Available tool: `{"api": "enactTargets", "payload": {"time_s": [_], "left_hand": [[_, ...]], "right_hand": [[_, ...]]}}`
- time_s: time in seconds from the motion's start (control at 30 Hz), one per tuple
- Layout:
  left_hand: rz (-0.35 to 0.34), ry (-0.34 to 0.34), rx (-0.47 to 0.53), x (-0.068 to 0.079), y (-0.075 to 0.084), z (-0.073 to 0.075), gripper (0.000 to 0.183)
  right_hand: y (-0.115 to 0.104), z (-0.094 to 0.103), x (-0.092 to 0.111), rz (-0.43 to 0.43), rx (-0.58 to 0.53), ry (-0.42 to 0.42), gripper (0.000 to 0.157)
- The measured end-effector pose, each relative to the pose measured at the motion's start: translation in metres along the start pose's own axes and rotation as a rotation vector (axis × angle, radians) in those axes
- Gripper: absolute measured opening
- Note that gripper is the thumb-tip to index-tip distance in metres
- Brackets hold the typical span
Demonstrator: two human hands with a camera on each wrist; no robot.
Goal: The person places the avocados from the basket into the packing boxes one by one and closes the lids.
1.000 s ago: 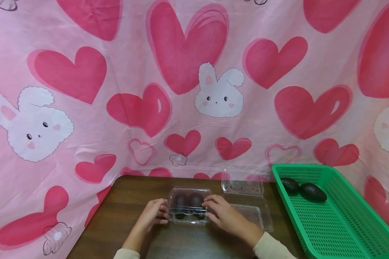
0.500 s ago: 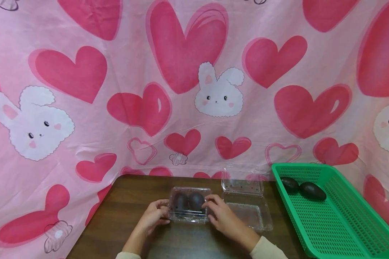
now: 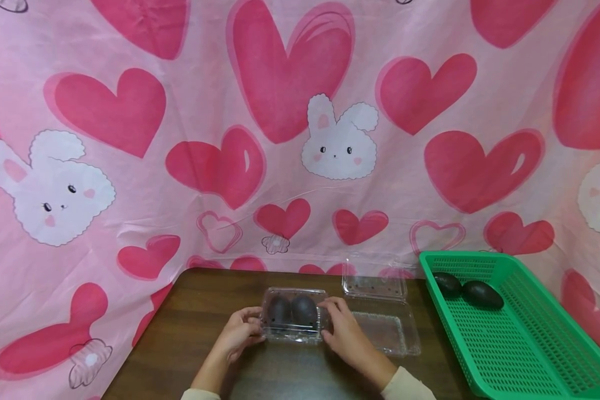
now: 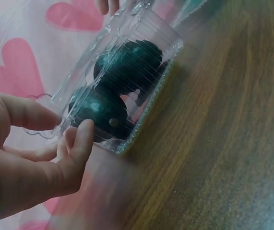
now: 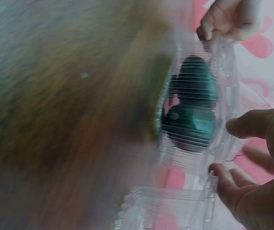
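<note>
Two dark avocados (image 3: 304, 309) lie side by side in a clear plastic clamshell box (image 3: 295, 337) on the table, with its lid down over them. At the box's left end, my left hand (image 3: 240, 333) holds the rim between thumb and fingers; the left wrist view shows this hand (image 4: 36, 148) at the corner. My right hand (image 3: 347, 336) holds the opposite end. In the right wrist view, that hand (image 5: 259, 163) has its thumb on the rim and fingertips lower down. Whether the lid is latched I cannot tell.
A second clamshell box (image 3: 410, 333) stands with its lid up just right of the first, close to my right hand. Farther right is a green plastic basket (image 3: 525, 355) holding two avocados (image 3: 482, 295). A patterned pink cloth (image 3: 280, 183) hangs behind the wooden table (image 3: 200, 294).
The front edge of the lid has come down over the avocados. My left hand has closed in on the box's left end, and my right fingers have shifted to its right edge.
</note>
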State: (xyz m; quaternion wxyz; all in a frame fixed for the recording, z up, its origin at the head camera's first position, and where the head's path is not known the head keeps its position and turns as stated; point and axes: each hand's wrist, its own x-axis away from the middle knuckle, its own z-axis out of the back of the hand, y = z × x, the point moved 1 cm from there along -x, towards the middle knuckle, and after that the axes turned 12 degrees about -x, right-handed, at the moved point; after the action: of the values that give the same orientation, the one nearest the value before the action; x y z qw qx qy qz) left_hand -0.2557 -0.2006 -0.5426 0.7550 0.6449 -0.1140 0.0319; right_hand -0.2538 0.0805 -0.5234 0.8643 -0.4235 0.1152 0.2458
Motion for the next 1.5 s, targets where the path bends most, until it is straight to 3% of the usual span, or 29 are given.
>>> {"api": "enactTargets", "payload": {"time_s": [0.17, 0.43, 0.87, 1.23, 1.5], "left_hand": [[0.000, 0.006, 0.013, 0.001, 0.002, 0.000, 0.057], [-0.001, 0.006, 0.013, 0.000, 0.003, 0.000, 0.055], [-0.018, 0.007, 0.010, 0.002, 0.006, 0.000, 0.057], [-0.019, 0.018, -0.017, 0.000, 0.006, -0.001, 0.057], [0.000, 0.021, -0.016, 0.000, 0.007, 0.000, 0.057]], "right_hand": [[-0.003, 0.002, -0.003, -0.113, 0.007, -0.027, 0.062], [-0.005, 0.005, -0.008, -0.172, -0.030, -0.097, 0.074], [-0.005, 0.007, -0.014, -0.246, -0.104, -0.183, 0.067], [0.000, 0.002, -0.017, -0.336, -0.177, -0.152, 0.075], [-0.001, 0.000, -0.018, -0.392, -0.311, -0.139, 0.081]]}}
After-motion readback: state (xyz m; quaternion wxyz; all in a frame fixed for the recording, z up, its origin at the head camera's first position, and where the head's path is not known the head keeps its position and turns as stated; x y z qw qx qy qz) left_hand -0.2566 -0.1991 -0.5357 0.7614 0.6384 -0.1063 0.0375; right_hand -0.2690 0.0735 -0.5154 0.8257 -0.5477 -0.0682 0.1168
